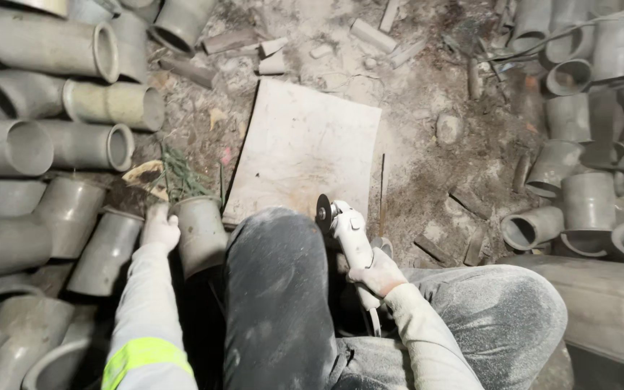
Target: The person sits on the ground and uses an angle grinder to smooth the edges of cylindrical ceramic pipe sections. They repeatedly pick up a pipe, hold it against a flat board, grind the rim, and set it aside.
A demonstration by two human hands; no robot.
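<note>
1. My left hand (159,227), gloved, grips the rim of a grey pipe fitting (198,232) at lower left of the frame.
2. My right hand (378,274) clasps a white angle grinder (347,232) at lower centre, just below the flat board (305,148).

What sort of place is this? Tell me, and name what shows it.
Probably a rough worksite or yard where pipe fittings are cut. Grey pipe fittings are heaped on both sides, offcuts litter the dirt floor, and the right hand holds an angle grinder while the left hand grips a pipe piece.
</note>
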